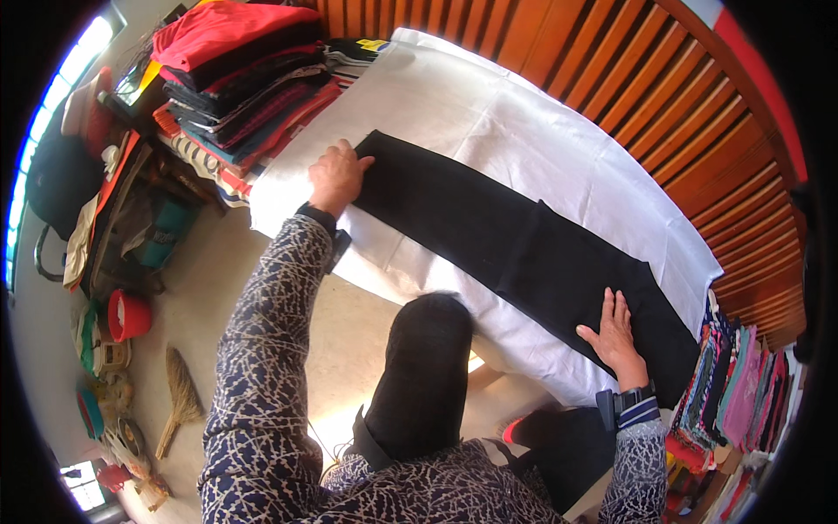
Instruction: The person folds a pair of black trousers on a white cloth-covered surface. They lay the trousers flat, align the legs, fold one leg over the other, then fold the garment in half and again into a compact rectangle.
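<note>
Black trousers [478, 223], folded lengthwise into a long flat strip, lie across a white cloth [510, 137]. At the strip's narrower left end, my left hand [340, 173] touches the edge, its thumb over the black fabric; whether the fingers pinch it is hard to make out. My right hand [613, 334] rests palm down near the wider right end, fingers spread and holding nothing. A crease crosses the middle of the garment. Both wrists wear dark bands below patterned sleeves.
A tall pile of folded clothes [242, 85] stands at the upper left, another clothes stack [733, 386] at the right. Behind the cloth runs a slatted wooden backrest [628, 85]. On the floor at left are a red bucket [129, 315] and a straw hand broom [178, 393].
</note>
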